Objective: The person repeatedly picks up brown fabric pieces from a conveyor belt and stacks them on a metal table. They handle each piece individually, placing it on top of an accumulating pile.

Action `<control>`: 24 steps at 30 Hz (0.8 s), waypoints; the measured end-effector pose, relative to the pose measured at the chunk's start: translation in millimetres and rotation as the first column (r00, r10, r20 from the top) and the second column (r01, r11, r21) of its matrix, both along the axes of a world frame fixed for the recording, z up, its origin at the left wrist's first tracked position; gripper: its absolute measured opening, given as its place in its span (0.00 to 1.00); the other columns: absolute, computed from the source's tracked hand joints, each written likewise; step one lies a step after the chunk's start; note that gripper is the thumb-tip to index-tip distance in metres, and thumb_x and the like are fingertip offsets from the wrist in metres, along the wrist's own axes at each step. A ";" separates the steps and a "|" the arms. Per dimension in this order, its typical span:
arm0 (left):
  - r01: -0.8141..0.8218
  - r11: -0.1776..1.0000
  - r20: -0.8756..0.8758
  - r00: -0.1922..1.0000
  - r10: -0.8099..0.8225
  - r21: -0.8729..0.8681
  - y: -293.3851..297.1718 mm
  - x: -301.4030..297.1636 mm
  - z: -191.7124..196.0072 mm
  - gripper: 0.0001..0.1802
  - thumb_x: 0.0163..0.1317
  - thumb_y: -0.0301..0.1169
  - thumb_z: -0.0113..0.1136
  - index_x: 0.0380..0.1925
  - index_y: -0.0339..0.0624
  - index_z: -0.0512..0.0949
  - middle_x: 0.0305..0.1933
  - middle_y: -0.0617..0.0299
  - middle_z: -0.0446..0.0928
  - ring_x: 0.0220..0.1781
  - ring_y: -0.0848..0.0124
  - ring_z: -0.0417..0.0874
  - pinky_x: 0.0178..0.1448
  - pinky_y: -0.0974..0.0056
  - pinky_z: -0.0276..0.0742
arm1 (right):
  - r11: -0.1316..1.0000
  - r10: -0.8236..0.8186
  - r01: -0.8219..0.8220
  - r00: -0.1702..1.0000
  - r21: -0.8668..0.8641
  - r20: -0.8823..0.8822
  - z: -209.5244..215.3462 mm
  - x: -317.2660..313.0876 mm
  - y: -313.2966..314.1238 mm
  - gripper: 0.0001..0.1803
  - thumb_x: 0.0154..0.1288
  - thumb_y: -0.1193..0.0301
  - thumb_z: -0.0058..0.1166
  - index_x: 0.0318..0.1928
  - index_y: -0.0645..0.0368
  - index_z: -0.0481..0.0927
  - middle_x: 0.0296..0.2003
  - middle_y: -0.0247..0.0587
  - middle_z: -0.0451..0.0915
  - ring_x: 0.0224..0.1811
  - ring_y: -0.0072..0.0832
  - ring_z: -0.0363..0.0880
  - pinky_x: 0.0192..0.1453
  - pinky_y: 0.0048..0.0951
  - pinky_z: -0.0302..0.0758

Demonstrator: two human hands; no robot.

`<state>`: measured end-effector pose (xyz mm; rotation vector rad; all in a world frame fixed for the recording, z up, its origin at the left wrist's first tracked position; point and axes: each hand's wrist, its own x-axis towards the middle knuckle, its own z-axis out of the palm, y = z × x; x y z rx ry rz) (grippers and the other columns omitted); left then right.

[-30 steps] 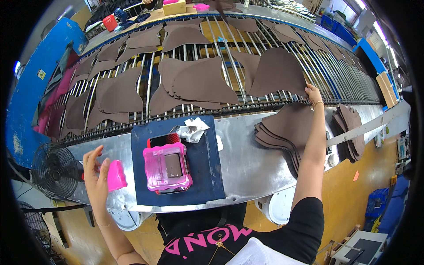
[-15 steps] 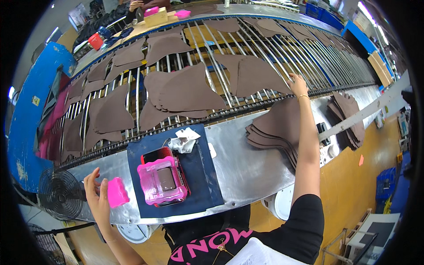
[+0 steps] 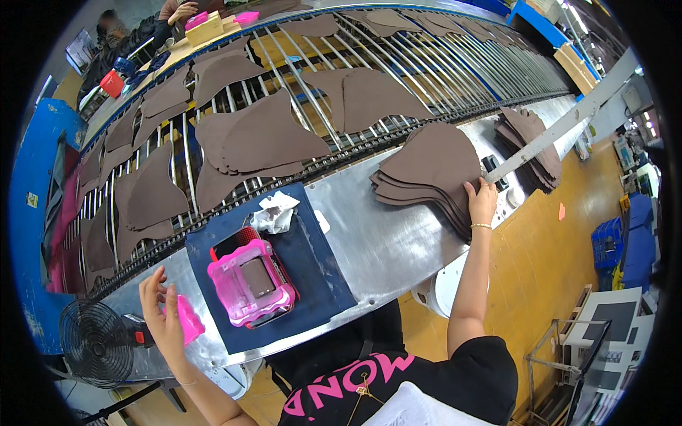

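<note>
My right hand (image 3: 482,204) is at the right edge of a fanned stack of brown cut pieces (image 3: 435,160), its bent fingers closed on the edge of the top piece. The stack lies on the metal table. At the left, my left hand (image 3: 160,312) is raised over the table with a pink wavy-edged piece (image 3: 190,321) between thumb and fingers, partly hidden by the thumb. A pink wavy-rimmed frame (image 3: 250,282) with a brown block inside sits on a red box, on a dark blue mat (image 3: 323,284).
Beyond the table runs a roller conveyor (image 3: 398,71) bearing several overlapping brown pieces (image 3: 256,135). A second stack (image 3: 529,145) lies at the right by a white slanted bar (image 3: 568,117). Crumpled white paper (image 3: 275,213) tops the mat; a fan (image 3: 96,343) stands left. People sit across the conveyor.
My right hand has come back from the piece on the conveyor to the stack on the table. The pink piece in my left hand has tilted. The whole view has shifted a little.
</note>
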<state>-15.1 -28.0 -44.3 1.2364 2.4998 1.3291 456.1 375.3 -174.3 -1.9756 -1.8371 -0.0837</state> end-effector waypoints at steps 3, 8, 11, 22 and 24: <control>0.013 1.000 -0.021 1.000 -0.013 0.015 -6.3 -0.1 -4.6 0.17 0.62 0.25 0.56 0.52 0.39 0.75 0.46 0.62 0.71 0.39 0.74 0.68 0.45 0.70 0.66 | 0.999 -0.051 0.051 0.999 -0.008 -0.018 1.8 -0.9 5.7 0.30 0.53 0.56 0.66 0.52 0.62 0.78 0.51 0.53 0.74 0.56 0.46 0.72 0.59 0.41 0.70; -0.044 0.998 0.022 0.999 0.045 -0.038 -28.8 -1.4 -14.9 0.17 0.62 0.25 0.56 0.52 0.38 0.75 0.46 0.61 0.72 0.41 0.73 0.70 0.48 0.69 0.67 | 0.967 -0.196 0.181 0.978 -0.179 -0.068 24.6 -7.5 12.0 0.34 0.47 0.54 0.70 0.51 0.62 0.78 0.52 0.51 0.75 0.56 0.46 0.72 0.57 0.42 0.71; -0.044 0.999 0.047 0.998 0.044 -0.003 -34.8 -2.1 -18.6 0.17 0.63 0.25 0.55 0.52 0.38 0.75 0.47 0.60 0.72 0.42 0.71 0.71 0.50 0.68 0.67 | 0.968 -0.195 0.170 0.972 -0.187 -0.127 21.0 1.0 16.9 0.35 0.46 0.54 0.71 0.51 0.63 0.77 0.50 0.51 0.76 0.56 0.45 0.73 0.56 0.41 0.71; 0.044 0.998 0.083 0.995 -0.048 0.050 -26.5 0.3 -19.6 0.18 0.61 0.23 0.56 0.52 0.37 0.75 0.46 0.59 0.72 0.44 0.71 0.72 0.53 0.67 0.67 | 0.967 0.191 -0.236 0.921 -0.095 -0.340 41.7 6.4 -57.0 0.22 0.63 0.68 0.54 0.58 0.61 0.71 0.50 0.57 0.78 0.54 0.48 0.76 0.57 0.38 0.70; 0.059 0.997 0.109 0.992 -0.065 0.059 -21.3 1.7 -17.3 0.18 0.60 0.23 0.57 0.52 0.37 0.75 0.46 0.59 0.72 0.43 0.72 0.73 0.52 0.68 0.67 | 0.962 0.261 -0.271 0.906 0.016 -0.333 48.7 4.2 -58.1 0.22 0.69 0.71 0.47 0.62 0.59 0.66 0.54 0.58 0.75 0.56 0.49 0.74 0.58 0.39 0.69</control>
